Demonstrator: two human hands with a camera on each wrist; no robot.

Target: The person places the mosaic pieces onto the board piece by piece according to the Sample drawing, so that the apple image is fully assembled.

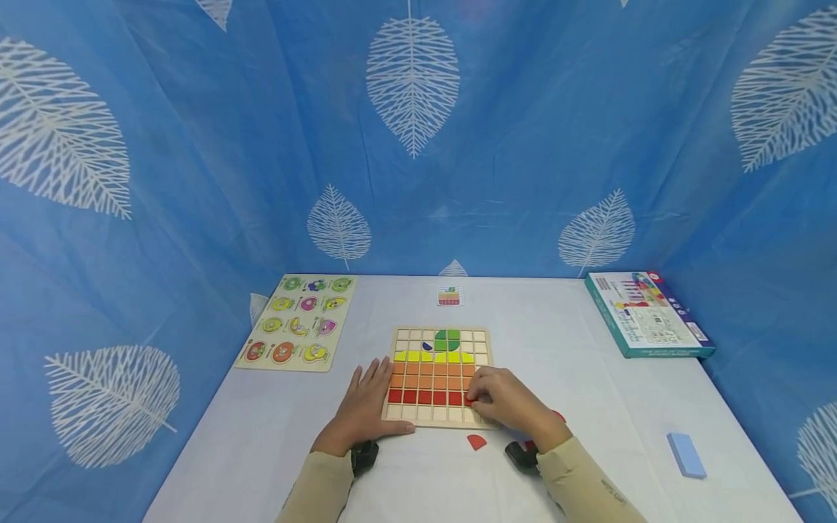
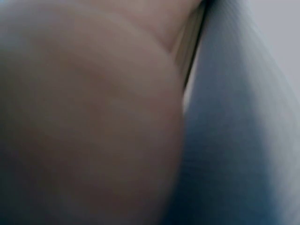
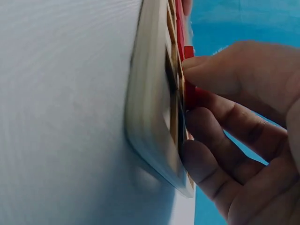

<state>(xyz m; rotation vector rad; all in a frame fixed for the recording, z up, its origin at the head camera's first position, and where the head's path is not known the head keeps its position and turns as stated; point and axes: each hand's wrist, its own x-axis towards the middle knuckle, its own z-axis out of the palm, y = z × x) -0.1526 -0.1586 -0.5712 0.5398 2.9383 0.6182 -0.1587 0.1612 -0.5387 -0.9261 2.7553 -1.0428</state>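
A wooden grid board (image 1: 439,413) lies flat in front of me. It bears rows of red squares (image 1: 425,397), orange squares (image 1: 425,381) and yellow pieces (image 1: 426,357), with green pieces (image 1: 447,340) and a dark blue piece (image 1: 427,346) above them. My left hand (image 1: 362,404) rests along the board's left edge with its fingers straight and thumb spread by the lower corner; its wrist view is mostly blurred palm. At the right end of the red row, my right hand (image 1: 511,399) pinches a red piece (image 3: 190,96) between thumb and fingers, tilted over a cell.
Below the board lies a red rounded piece (image 1: 476,442); more red pieces (image 1: 559,416) are partly hidden by the right wrist. A pattern card (image 1: 450,296) stands behind. A fruit puzzle board (image 1: 297,327) is left, a game box (image 1: 647,312) and blue block (image 1: 686,455) right.
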